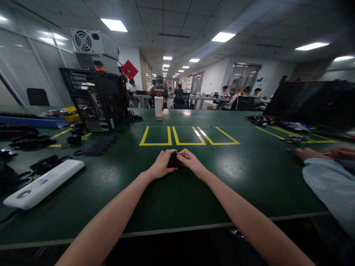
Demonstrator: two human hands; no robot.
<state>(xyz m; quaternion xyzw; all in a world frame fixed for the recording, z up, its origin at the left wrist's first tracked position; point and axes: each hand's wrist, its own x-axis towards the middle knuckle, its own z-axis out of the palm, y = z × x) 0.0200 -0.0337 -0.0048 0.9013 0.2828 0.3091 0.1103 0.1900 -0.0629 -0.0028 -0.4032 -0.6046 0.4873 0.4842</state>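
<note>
Got my left hand [163,162] round this black part [172,160], right hand [187,159] pinching its edge. Probably slips if I tug unevenly.

Lettering, pale capitals: "PUMPKIN", across the back of a brown top [159,94] on a seated person. Marks, too small or blurred to read: red diamond sign [129,69]; white bottle [159,108]; long white device [55,178].

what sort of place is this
Probably an electronics workshop or lab: an open computer case with power supplies stacked on top stands on a green table, and people sit at desks further back.
</note>
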